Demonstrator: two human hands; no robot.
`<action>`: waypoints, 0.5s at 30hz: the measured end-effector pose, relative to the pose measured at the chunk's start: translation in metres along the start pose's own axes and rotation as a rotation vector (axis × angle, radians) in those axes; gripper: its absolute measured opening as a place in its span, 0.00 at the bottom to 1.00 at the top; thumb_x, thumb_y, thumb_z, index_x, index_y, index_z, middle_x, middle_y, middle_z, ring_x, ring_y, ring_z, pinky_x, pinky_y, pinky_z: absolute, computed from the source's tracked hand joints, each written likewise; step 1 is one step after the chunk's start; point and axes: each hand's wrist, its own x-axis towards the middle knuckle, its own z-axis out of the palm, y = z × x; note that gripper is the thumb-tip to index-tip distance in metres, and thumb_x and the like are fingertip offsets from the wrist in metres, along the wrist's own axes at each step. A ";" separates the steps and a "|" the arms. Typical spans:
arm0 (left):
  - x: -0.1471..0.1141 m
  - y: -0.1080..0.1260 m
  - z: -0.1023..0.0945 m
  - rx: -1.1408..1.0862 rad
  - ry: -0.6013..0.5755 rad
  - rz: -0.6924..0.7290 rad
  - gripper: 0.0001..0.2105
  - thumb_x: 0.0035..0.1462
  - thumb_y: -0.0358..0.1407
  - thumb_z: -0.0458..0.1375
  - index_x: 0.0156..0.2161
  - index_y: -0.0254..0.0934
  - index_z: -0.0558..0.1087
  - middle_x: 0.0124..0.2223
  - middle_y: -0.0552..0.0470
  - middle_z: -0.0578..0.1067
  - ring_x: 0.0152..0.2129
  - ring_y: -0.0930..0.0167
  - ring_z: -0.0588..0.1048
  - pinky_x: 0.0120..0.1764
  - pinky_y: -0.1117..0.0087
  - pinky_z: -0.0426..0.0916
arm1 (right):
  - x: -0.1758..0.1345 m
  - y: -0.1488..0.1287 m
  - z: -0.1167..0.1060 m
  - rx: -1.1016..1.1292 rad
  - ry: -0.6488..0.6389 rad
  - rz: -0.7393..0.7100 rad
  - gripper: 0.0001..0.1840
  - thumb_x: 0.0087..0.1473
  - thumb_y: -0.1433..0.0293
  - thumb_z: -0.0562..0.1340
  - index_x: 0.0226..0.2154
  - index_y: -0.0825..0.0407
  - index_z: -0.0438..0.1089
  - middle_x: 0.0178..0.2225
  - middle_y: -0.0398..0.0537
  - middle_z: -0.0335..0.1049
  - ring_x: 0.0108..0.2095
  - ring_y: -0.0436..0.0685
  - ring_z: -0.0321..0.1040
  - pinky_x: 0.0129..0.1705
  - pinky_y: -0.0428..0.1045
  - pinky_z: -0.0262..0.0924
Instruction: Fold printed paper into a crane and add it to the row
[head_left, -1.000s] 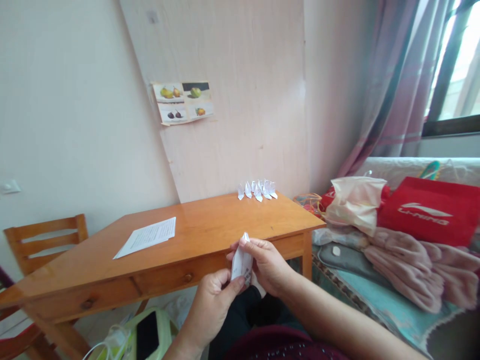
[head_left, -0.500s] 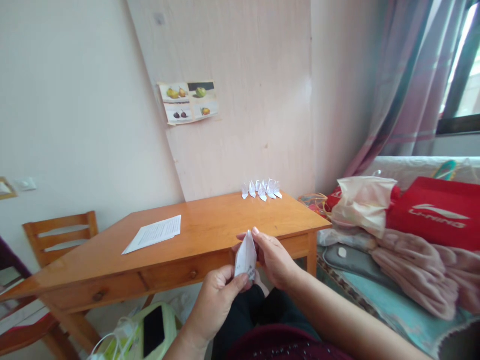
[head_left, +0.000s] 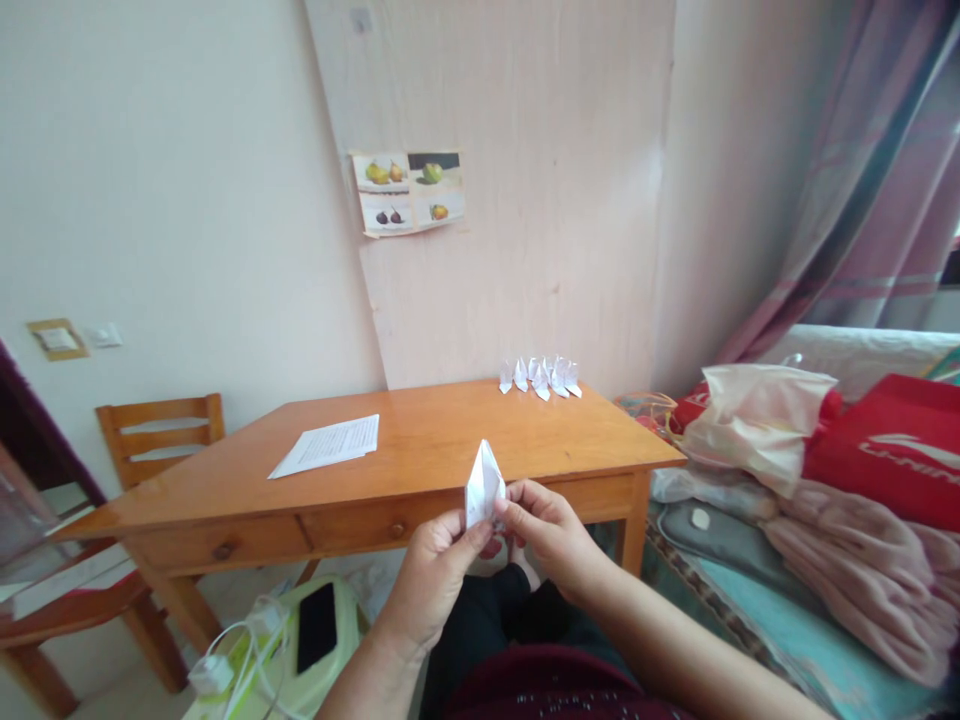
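A small folded piece of white paper (head_left: 484, 483) with a pointed top is held upright before me, just in front of the desk's edge. My left hand (head_left: 442, 560) pinches its lower left part between thumb and fingers. On the lower right side, my right hand (head_left: 547, 535) grips the same paper with thumb and forefinger. Part of its base is hidden behind my fingers. At the back right of the desk stand several folded white paper figures (head_left: 541, 380) in a cluster.
The wooden desk (head_left: 442, 430) bears a stack of printed sheets (head_left: 330, 445) on its left. Below it, a dark phone (head_left: 316, 625) lies on a pale green box beside white cables (head_left: 244, 650). A wooden chair (head_left: 161, 412) stands left; a red bag (head_left: 892, 440) rests on the bed to the right.
My right hand has come down from the paper's tip to its lower right side. The view has turned slightly left. Both hands keep hold of the folded paper.
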 end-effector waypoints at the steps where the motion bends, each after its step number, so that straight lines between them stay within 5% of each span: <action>1: 0.000 0.000 0.000 0.000 -0.005 0.000 0.16 0.60 0.43 0.62 0.45 0.32 0.81 0.36 0.45 0.79 0.33 0.68 0.72 0.42 0.67 0.67 | 0.000 0.001 0.001 0.007 -0.001 -0.008 0.17 0.57 0.57 0.66 0.27 0.52 0.69 0.23 0.40 0.67 0.24 0.48 0.60 0.29 0.46 0.53; 15: -0.002 0.001 0.002 -0.042 -0.055 -0.012 0.13 0.60 0.41 0.62 0.41 0.31 0.81 0.34 0.47 0.79 0.32 0.69 0.73 0.40 0.69 0.67 | 0.004 -0.006 0.004 0.053 0.079 0.012 0.16 0.56 0.59 0.66 0.25 0.52 0.68 0.20 0.38 0.63 0.21 0.47 0.57 0.26 0.45 0.50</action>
